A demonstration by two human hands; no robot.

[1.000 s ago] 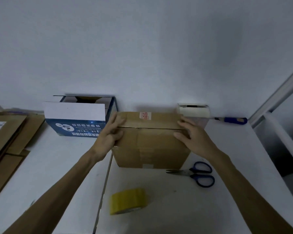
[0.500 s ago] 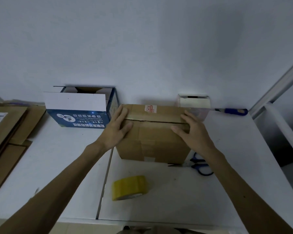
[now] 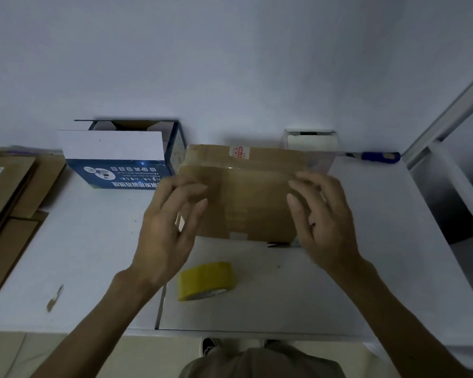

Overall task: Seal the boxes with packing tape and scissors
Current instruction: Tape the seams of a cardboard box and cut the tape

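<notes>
Now that your palms have come off the box (image 3: 251, 197), both hands are free: your left hand (image 3: 170, 227) and right hand (image 3: 322, 222) hover over its near corners with fingers loose and spread, holding nothing. They are blurred, so whether a fingertip still brushes the cardboard cannot be told.

The box sits mid-tabletop (image 3: 393, 214) with its top flaps folded down and meeting along a seam near the far edge. No fresh strip shows across that seam, so I judge the closing step done and the sealing not yet begun.

A second ago your hands lay flat on the flaps, pressing them down on either side of the seam; half a second ago they were still there. Since then they have lifted and drawn back toward you.

The tape (image 3: 206, 281) has not moved: it lies just in front of the box, nearest your left hand. The scissors (image 3: 277, 244) were in plain sight by the box's right front corner; now only a blade tip shows, the rest hidden behind your right hand.

The flaps may spring up once unheld, so reach for the tape promptly.
</notes>
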